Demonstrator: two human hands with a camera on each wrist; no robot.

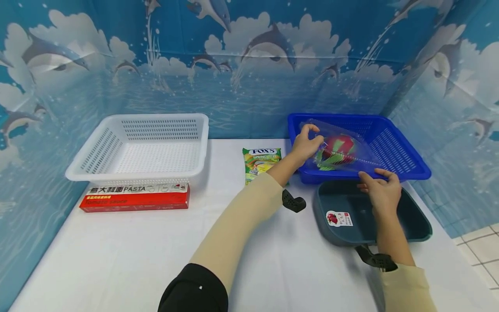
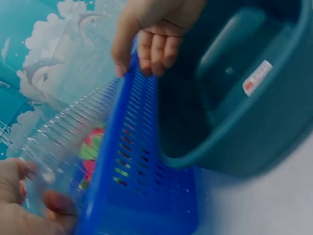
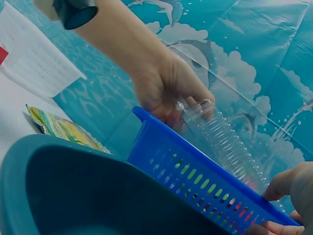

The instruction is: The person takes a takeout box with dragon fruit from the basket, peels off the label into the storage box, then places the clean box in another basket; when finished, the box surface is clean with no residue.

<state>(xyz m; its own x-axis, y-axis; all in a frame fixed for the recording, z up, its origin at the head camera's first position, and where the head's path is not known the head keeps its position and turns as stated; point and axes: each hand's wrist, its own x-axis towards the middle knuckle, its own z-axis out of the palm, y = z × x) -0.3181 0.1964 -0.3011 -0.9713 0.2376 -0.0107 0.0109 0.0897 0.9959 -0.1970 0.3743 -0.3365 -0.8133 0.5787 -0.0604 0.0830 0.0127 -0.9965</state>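
Over the blue basket lies a clear plastic container, tilted, with a ribbed edge. Through it shows a red and green dragon fruit; whether the fruit sits inside or under the plastic I cannot tell. The left hand pinches the container's left end between thumb and fingers. At the opposite corner, the right hand holds the plastic close against the basket's near rim, thumb on the inner side and fingers curled outside. Below that hand stands a dark teal basin bearing a small sticker.
A green FOX'S candy bag lies left of the blue basket, partly behind the left forearm. Farther left stands a white basket, with a red pasta box along its front. A dolphin-print curtain hangs behind the white table.
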